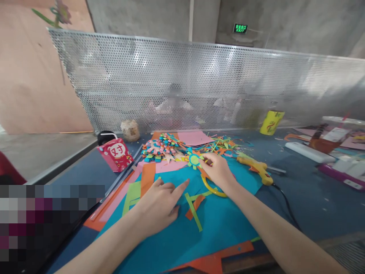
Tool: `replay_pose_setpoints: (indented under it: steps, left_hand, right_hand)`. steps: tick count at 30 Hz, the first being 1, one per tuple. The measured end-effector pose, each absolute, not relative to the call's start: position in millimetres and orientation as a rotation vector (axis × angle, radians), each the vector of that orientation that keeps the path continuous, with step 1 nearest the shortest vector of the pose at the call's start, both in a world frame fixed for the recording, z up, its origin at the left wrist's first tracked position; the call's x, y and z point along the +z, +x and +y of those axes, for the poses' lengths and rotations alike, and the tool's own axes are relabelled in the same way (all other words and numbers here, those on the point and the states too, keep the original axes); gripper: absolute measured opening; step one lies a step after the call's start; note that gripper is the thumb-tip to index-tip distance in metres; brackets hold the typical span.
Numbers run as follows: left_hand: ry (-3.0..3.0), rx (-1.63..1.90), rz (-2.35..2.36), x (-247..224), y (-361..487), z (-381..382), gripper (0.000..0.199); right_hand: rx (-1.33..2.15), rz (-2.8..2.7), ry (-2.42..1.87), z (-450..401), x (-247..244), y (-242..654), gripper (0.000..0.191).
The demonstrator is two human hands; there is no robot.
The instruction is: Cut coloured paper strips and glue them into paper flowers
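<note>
- right hand (218, 169): fingers pinch a green-and-blue paper flower (194, 160), above the far part of the blue sheet (176, 247).
- left hand (159, 205): fingers released, index and thumb apart, over the sheet's left side.
- yellow glue gun (258, 170): right of the flower, on the worktop (308, 198).

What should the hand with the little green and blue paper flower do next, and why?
Probably the right hand should set the paper flower down on the colourful pile of paper pieces just left of it. The flower is pinched by its edge close to that pile, and the left hand holds nothing that I can make out.
</note>
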State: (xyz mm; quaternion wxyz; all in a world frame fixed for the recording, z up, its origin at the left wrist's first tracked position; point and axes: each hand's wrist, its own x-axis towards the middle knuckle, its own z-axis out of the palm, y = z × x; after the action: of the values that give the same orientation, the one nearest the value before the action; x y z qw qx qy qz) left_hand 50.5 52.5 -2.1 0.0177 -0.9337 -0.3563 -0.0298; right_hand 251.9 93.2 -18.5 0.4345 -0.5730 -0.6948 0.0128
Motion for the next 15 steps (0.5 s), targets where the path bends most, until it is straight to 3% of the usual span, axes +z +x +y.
replay_pose_setpoints:
  steps: [4,9,15]
  left_hand:
    - [-2.803,-0.153,-1.167,0.4,47.6,56.9,0.051]
    - [-2.823,-0.586,-1.206,-3.3,40.5,66.5,0.03]
    - [-2.761,-1.259,-1.514,-5.4,35.8,76.7,0.029]
  right_hand:
    - [0.036,-1.718,-1.431,94.2,-19.4,252.4,0.013]
    - [0.053,-1.719,-1.422,94.0,-21.0,252.4,0.013]
    - [0.059,-1.725,-1.395,93.5,-22.2,251.4,0.013]
